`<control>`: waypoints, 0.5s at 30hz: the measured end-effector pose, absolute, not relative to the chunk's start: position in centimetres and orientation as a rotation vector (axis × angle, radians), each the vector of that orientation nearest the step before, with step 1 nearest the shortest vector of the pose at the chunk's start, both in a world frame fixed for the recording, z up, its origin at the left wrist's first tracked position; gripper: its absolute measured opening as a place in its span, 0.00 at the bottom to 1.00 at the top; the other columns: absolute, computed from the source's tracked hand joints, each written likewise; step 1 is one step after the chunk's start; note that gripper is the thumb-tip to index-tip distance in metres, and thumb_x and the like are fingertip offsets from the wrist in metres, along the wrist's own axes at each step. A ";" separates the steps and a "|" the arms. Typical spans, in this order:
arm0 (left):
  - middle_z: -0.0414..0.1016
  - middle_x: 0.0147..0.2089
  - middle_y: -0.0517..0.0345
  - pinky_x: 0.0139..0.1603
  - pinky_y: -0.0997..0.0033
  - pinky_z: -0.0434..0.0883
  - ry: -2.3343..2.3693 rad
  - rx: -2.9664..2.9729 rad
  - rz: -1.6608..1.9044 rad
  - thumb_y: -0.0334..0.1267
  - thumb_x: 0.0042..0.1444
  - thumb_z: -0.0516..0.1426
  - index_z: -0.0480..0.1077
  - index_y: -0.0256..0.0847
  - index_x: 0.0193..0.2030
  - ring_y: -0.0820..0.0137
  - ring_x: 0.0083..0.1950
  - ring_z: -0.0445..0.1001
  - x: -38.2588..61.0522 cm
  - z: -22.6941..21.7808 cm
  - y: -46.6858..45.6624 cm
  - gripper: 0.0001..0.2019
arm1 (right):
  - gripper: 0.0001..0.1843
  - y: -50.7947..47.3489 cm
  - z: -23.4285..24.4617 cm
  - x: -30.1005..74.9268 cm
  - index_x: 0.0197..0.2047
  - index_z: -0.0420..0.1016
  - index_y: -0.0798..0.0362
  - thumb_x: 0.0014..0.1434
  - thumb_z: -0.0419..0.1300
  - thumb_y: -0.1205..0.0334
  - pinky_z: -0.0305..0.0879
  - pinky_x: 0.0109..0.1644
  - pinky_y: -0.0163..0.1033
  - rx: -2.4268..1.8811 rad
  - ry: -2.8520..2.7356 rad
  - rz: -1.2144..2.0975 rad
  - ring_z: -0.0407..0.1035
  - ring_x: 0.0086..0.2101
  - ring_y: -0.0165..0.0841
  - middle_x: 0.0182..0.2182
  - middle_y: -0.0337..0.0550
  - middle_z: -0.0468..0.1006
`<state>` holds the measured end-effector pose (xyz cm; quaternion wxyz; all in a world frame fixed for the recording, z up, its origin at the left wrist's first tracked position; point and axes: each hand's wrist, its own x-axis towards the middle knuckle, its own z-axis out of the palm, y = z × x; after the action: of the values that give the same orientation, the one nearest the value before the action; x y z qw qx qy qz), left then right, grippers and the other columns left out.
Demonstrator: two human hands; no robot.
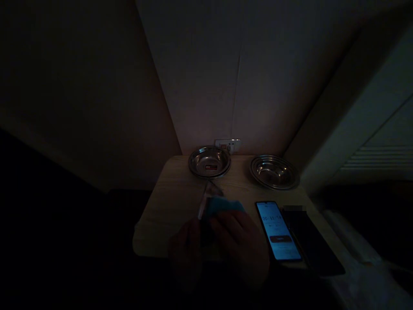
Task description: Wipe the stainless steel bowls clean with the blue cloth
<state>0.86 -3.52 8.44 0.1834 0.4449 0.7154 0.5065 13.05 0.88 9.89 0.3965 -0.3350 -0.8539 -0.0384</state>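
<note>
The scene is very dark. Both my hands are together over the front of a small light wooden table. My left hand and my right hand are closed around a blue cloth-like thing, with a thin pale or silvery piece sticking up at its left side. What that piece is cannot be made out. Two steel bowls stand at the back of the table: one at centre, another to the right.
A lit phone lies on the table right of my hands, beside a dark flat object. A wall socket sits behind the bowls. Walls meet in a corner behind the table; pale fabric lies at lower right.
</note>
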 end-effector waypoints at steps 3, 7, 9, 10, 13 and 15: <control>0.72 0.18 0.57 0.19 0.79 0.64 2.027 1.266 1.441 0.47 0.56 0.46 0.68 0.39 0.20 0.74 0.19 0.68 0.8 8.6 -3.4 0.20 | 0.10 1.0 9.9 13.1 0.43 0.73 0.53 0.62 0.51 0.66 0.64 0.38 0.42 -0.878 -2.148 -0.103 0.65 0.36 0.37 0.36 0.47 0.76; 0.71 0.18 0.58 0.19 0.78 0.64 2.047 1.274 1.423 0.47 0.56 0.47 0.68 0.39 0.20 0.74 0.19 0.68 0.7 8.6 -3.3 0.20 | 0.12 1.0 9.7 13.1 0.44 0.73 0.54 0.63 0.50 0.66 0.65 0.36 0.41 -0.872 -2.155 -0.098 0.65 0.35 0.36 0.36 0.47 0.76; 0.71 0.18 0.58 0.19 0.78 0.64 2.058 1.263 1.413 0.48 0.56 0.47 0.68 0.39 0.20 0.74 0.20 0.67 0.8 8.4 -3.3 0.20 | 0.12 1.5 9.5 13.2 0.44 0.73 0.52 0.62 0.50 0.66 0.66 0.36 0.41 -0.869 -2.173 -0.099 0.66 0.36 0.36 0.37 0.47 0.76; 0.71 0.18 0.58 0.20 0.78 0.64 2.063 1.253 1.413 0.48 0.56 0.47 0.68 0.39 0.20 0.74 0.20 0.68 0.9 8.3 -3.4 0.21 | 0.12 2.0 9.4 13.4 0.44 0.73 0.52 0.62 0.51 0.66 0.66 0.37 0.41 -0.893 -2.176 -0.103 0.66 0.37 0.37 0.37 0.47 0.76; 0.72 0.19 0.58 0.21 0.78 0.64 2.079 1.207 1.423 0.48 0.56 0.47 0.69 0.39 0.20 0.74 0.20 0.68 0.9 7.8 -3.6 0.21 | 0.13 3.5 9.4 13.8 0.45 0.74 0.54 0.60 0.51 0.69 0.67 0.39 0.43 -1.003 -2.147 -0.047 0.66 0.38 0.38 0.38 0.50 0.75; 0.72 0.18 0.58 0.21 0.78 0.64 2.083 1.187 1.424 0.49 0.56 0.47 0.70 0.40 0.21 0.73 0.20 0.68 0.9 7.5 -3.6 0.21 | 0.15 3.8 9.5 14.1 0.45 0.73 0.55 0.59 0.50 0.70 0.67 0.39 0.43 -1.037 -2.084 0.018 0.66 0.38 0.38 0.38 0.51 0.74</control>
<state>0.85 -3.64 7.50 0.1759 0.4191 0.7353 0.5027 14.09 3.75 9.45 0.3958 -0.4093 -0.8221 0.0072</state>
